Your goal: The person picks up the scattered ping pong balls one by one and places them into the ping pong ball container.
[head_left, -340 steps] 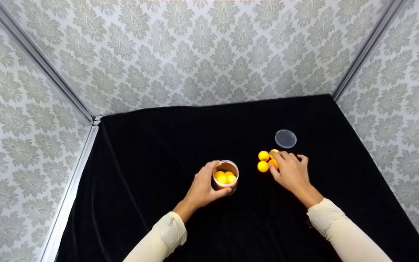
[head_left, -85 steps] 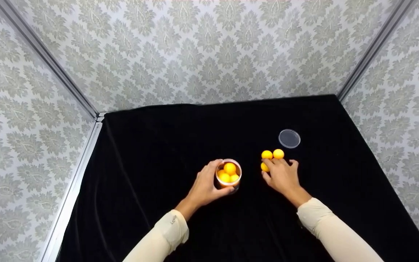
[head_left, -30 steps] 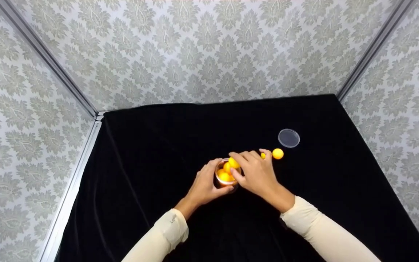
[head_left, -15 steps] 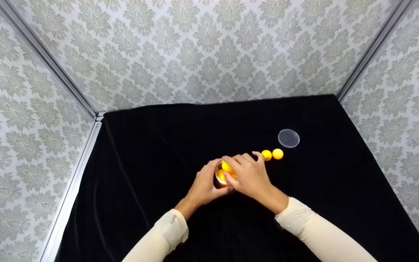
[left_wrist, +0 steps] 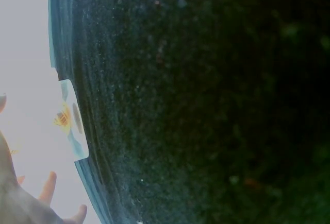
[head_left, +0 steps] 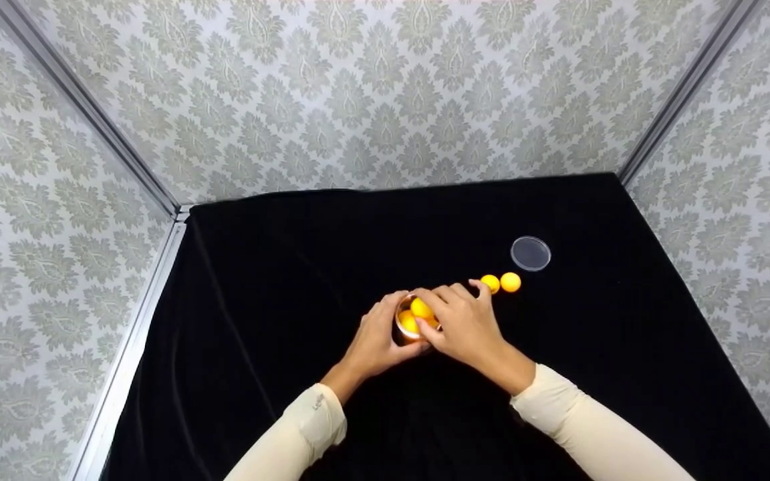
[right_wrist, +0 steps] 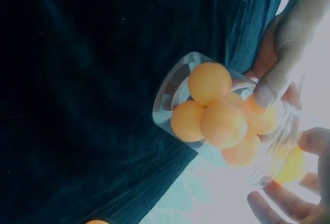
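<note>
In the head view my left hand (head_left: 370, 341) grips a clear plastic jar (right_wrist: 172, 92) by its side, thumb and fingers round it. Several orange ping-pong balls (right_wrist: 224, 123) lie inside, plain to see through the wall in the right wrist view. At the jar's mouth my right hand (head_left: 464, 326) pinches another ping-pong ball (right_wrist: 292, 166) between thumb and fingers. Two loose balls, a nearer left one (head_left: 490, 283) and a right one (head_left: 510, 282), rest on the cloth just beyond my right little finger. The left wrist view is washed out, with fingers (left_wrist: 48, 187) low at its left.
A round clear lid (head_left: 531, 253) lies flat behind the loose balls. Black cloth (head_left: 305, 267) covers the table, with patterned wall panels (head_left: 385, 100) behind and at both sides. A metal rail (head_left: 138, 347) runs along the left edge.
My right hand has moved left from the balls on the cloth to the jar, bringing one along. Fewer balls lie loose than before. My left hand has stayed on the jar.
</note>
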Demonstrator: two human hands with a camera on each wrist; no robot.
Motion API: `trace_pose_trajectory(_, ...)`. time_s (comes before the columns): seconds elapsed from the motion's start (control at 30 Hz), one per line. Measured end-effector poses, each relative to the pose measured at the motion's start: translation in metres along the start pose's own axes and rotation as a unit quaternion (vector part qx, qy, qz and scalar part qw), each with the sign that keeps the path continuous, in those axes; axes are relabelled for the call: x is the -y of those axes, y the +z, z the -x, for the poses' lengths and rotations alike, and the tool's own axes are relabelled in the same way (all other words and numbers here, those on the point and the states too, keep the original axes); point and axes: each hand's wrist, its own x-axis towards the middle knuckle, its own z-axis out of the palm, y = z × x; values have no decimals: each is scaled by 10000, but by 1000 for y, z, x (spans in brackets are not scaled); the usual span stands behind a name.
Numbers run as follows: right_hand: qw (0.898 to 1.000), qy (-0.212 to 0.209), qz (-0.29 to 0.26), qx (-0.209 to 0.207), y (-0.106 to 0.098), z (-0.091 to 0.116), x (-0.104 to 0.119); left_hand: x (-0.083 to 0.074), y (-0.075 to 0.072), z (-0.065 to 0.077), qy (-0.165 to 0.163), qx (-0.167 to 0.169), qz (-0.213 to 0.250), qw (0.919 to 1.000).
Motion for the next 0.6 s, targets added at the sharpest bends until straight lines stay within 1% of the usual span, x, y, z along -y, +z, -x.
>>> trace_pose_trajectory(0.23, 10000, 78, -36, 34, -2, 0, -1, 0, 1, -1, 27, -113, -45, 9999)
trace_pose_trajectory(0.47, 10000, 76, 10, 47, -3, 0, -2, 1, 2, 0, 246, -257, -10, 9994)
trace_pose_trajectory(0.6, 10000, 47, 28, -61, -3, 0, -4, 1, 2, -1, 298, -269, 63, 9992)
